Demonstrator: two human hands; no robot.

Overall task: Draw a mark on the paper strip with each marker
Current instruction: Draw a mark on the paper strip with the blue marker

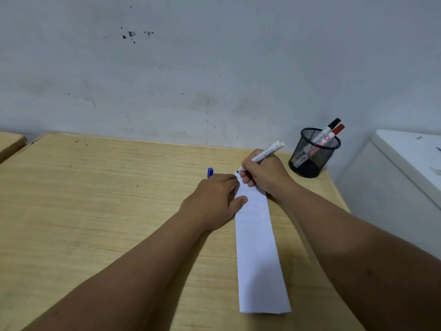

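Note:
A long white paper strip [259, 254] lies on the wooden table [95, 211], running away from me. My right hand [265, 175] grips an uncapped white marker [268, 151], its dark tip touching the strip's far end. My left hand [214, 199] presses on the strip's left edge, thumb on the paper. A blue cap [210, 172] sticks out beyond the left hand's fingers; whether the hand holds it I cannot tell. A black mesh cup [312, 156] at the back right holds a black-capped marker [330, 129] and a red-capped marker [334, 133].
A stained grey wall [214, 68] rises right behind the table. A white cabinet or appliance [405, 168] stands beside the table's right edge. A second wooden surface [10, 142] adjoins at the far left.

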